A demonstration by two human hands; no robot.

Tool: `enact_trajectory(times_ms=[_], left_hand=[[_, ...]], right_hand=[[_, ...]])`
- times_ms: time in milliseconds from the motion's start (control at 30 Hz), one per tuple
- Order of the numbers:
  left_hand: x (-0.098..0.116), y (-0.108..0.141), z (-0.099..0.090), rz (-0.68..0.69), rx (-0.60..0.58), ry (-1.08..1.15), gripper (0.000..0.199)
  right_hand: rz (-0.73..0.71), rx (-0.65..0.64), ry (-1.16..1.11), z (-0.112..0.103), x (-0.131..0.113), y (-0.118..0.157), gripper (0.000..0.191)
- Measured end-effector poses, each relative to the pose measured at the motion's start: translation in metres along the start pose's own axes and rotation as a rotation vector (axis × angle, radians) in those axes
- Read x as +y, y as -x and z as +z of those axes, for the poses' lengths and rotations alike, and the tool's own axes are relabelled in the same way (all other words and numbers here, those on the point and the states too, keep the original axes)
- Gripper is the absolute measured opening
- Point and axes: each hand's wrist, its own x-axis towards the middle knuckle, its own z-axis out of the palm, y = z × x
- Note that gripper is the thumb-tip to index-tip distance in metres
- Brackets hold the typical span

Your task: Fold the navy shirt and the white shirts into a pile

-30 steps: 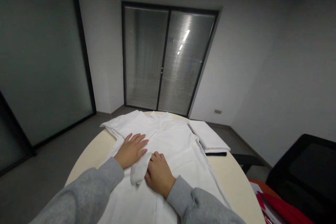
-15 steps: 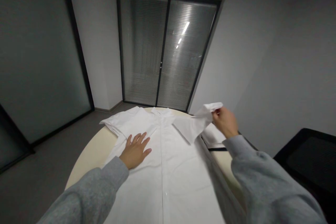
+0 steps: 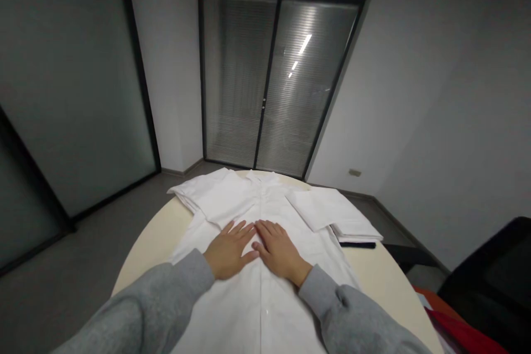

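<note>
Your left hand [image 3: 232, 251] and right hand [image 3: 282, 253] lie open, gripping nothing, on the white, short-sleeved cloth shirt [image 3: 232, 310] at twelve o'clock on the round cream table [image 3: 151, 243], spread mostly flat, some creases left.

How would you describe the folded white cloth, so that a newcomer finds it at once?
Look at the round table in front of the glass door. On its right side, towards the black chair, lies the folded cloth. The shirt is also white but spread wide; the cloth is compact, with a dark layer showing under its near edge.
</note>
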Motion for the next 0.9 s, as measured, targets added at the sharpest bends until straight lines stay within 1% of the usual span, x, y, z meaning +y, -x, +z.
enact_trajectory(times_ms=[33, 100, 167, 233, 300, 367, 433, 467, 500, 533, 600, 633, 667, 700, 733, 767, 800, 833, 867, 900], left_hand=[[0.000, -0.002, 0.002, -0.040, 0.020, -0.039, 0.067], [-0.002, -0.010, 0.001, -0.128, 0.064, -0.147, 0.066], [-0.008, -0.022, -0.009, -0.202, 0.118, -0.271, 0.062], [-0.023, -0.035, -0.031, -0.229, 0.170, -0.359, 0.056], [-0.044, -0.047, -0.061, -0.266, 0.219, -0.408, 0.053], [-0.063, -0.056, -0.094, -0.370, 0.279, -0.457, 0.048], [-0.070, -0.062, -0.119, -0.471, 0.379, -0.503, 0.046], [-0.067, -0.064, -0.126, -0.473, 0.408, -0.505, 0.046], [-0.061, -0.065, -0.127, -0.439, 0.407, -0.492, 0.046], [-0.051, -0.066, -0.123, -0.380, 0.379, -0.468, 0.048], [-0.028, -0.068, -0.103, -0.256, 0.273, -0.411, 0.055], [-0.017, -0.070, -0.090, -0.235, 0.231, -0.395, 0.061], [-0.009, -0.071, -0.077, -0.242, 0.200, -0.384, 0.065], [-0.003, -0.073, -0.066, -0.270, 0.176, -0.375, 0.063], [0.000, -0.076, -0.059, -0.298, 0.149, -0.363, 0.054], [0.000, -0.078, -0.055, -0.320, 0.123, -0.350, 0.043], [-0.004, -0.080, -0.057, -0.336, 0.103, -0.340, 0.034], [-0.010, -0.081, -0.062, -0.346, 0.092, -0.334, 0.031], [-0.019, -0.082, -0.073, -0.357, 0.094, -0.332, 0.033], [-0.029, -0.082, -0.087, -0.377, 0.106, -0.337, 0.036]], right_hand=[[0.028, -0.023, -0.008, 0.004, 0.004, 0.000, 0.057], [0.060, -0.047, -0.003, 0.005, 0.012, -0.001, 0.056], [0.065, -0.059, 0.000, 0.001, 0.015, 0.000, 0.055], [0.069, -0.058, -0.003, -0.002, 0.015, 0.001, 0.055], [0.068, -0.053, -0.007, -0.003, 0.012, 0.002, 0.055], [0.074, -0.052, -0.016, -0.003, 0.010, 0.003, 0.055], [0.079, -0.051, -0.027, -0.004, 0.010, 0.004, 0.055], [0.078, -0.049, -0.033, -0.004, 0.010, 0.004, 0.055], [0.076, -0.046, -0.037, -0.005, 0.010, 0.004, 0.054], [0.072, -0.043, -0.040, -0.005, 0.010, 0.005, 0.054], [0.067, -0.039, -0.042, -0.006, 0.009, 0.005, 0.054], [0.066, -0.038, -0.042, -0.006, 0.009, 0.006, 0.054], [0.066, -0.034, -0.042, -0.007, 0.009, 0.006, 0.054], [0.066, -0.029, -0.042, -0.007, 0.009, 0.006, 0.053], [0.065, -0.023, -0.043, -0.007, 0.009, 0.007, 0.053], [0.062, -0.018, -0.044, -0.007, 0.010, 0.007, 0.052], [0.060, -0.013, -0.045, -0.007, 0.010, 0.007, 0.052], [0.057, -0.009, -0.046, -0.007, 0.010, 0.007, 0.051], [0.057, -0.009, -0.047, -0.007, 0.010, 0.007, 0.051], [0.059, -0.009, -0.049, -0.007, 0.010, 0.007, 0.050]])
